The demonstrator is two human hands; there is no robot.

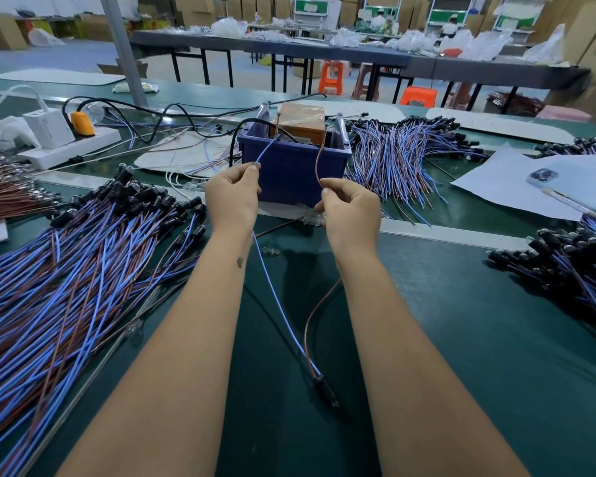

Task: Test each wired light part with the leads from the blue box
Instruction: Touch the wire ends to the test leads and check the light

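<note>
Behind everything stretches a large workshop with stacked cardboard boxes, long grey tables heaped with plastic bags, and orange stools (331, 76) on the floor. Nearest the camera lies a dark green counter (461, 321) running the full width of the view. On its left side spreads a big pile of wired light parts (83, 256), blue and brown wires with black sockets at their ends; a second pile (403, 156) lies to the right of the blue box, and a third (565, 263) at the right edge. The blue box (289, 170) stands at the middle of the counter, just beyond the hands, with an orange-brown unit (301, 127) inside it. Further left sit a white power strip (69, 146) with plugs in it, and on the right a sheet of paper (506, 184) bearing a phone (572, 187). Both forearms reach forward. The left hand (233, 197) pinches a blue wire (279, 304) near its tip, fingers closed on it beside a blue lead (267, 149) rising from the box. The right hand (351, 208) pinches a brown wire (319, 297) close to a brown lead (319, 160), fingers likewise clamped. Both wires run back between the arms to one black socket (326, 390) lying on the counter near the person. Whether wire tips and leads touch cannot be told. Likely risks: the thin tips slipping off the leads and giving a false fail, or the two bare ends brushing together and shorting.
</note>
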